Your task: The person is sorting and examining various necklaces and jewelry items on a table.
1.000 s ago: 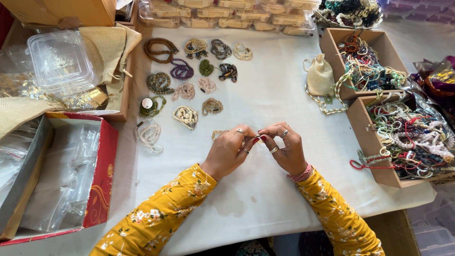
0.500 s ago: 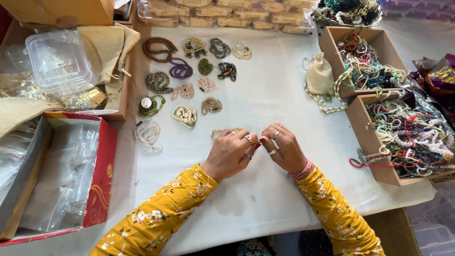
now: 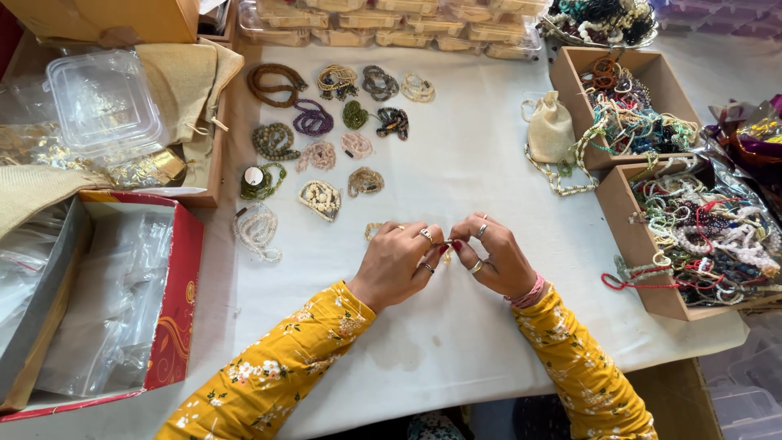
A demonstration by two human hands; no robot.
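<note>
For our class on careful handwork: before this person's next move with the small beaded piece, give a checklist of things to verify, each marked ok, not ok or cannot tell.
1. Both hands on the piece: left hand and right hand meet fingertip to fingertip. Ok.
2. The small beaded piece is pinched firmly: mostly hidden. Cannot tell.
3. Bare white tablecloth around the hands. Ok.
4. Sorted bead coils lie apart from the hands. Ok.
5. Nearest cardboard box of strands sits fully on the table: its corner nears the edge. Cannot tell.
</note>
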